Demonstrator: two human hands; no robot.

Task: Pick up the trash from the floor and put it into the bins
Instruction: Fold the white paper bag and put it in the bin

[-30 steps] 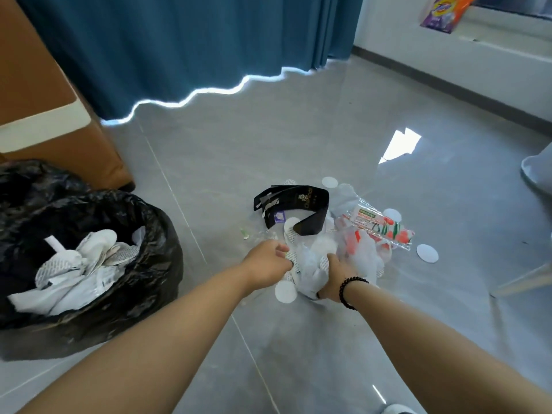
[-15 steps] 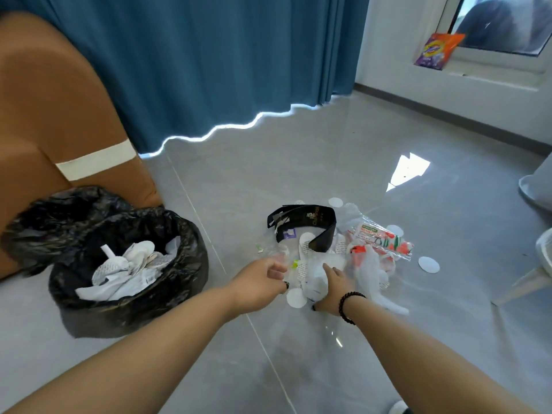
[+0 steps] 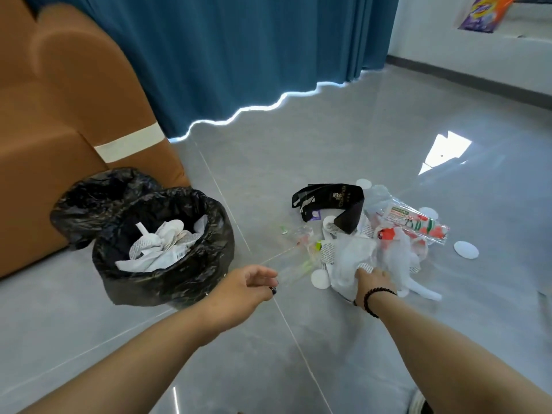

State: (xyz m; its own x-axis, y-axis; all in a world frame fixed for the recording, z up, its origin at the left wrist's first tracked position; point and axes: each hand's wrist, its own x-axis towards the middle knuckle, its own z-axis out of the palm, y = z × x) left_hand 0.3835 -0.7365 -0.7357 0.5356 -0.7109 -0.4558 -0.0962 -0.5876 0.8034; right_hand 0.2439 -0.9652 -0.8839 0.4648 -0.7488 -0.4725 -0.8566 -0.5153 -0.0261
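A heap of trash lies on the grey floor: a black paper band (image 3: 334, 201), a clear wrapper with red and green print (image 3: 415, 224), white round discs (image 3: 466, 249) and crumpled white plastic (image 3: 352, 258). My right hand (image 3: 373, 279), with a bead bracelet on the wrist, grips the near edge of the white plastic. My left hand (image 3: 251, 286) hovers between the heap and the bins, pinching a thin clear plastic wrapper (image 3: 295, 264) that trails back toward the heap. The front bin (image 3: 167, 282) has a black liner and holds white paper scraps. A second black-lined bin (image 3: 89, 198) stands behind it.
A brown sofa (image 3: 59, 115) stands at the left, right behind the bins. A blue curtain (image 3: 254, 55) hangs to the floor at the back. A white windowsill with a colourful packet (image 3: 484, 13) is at the top right. Glossy floor tiles surround the heap.
My left hand has drawn away from the heap to the left, toward the front bin, with the clear wrapper in it. My right hand stays on the white plastic.
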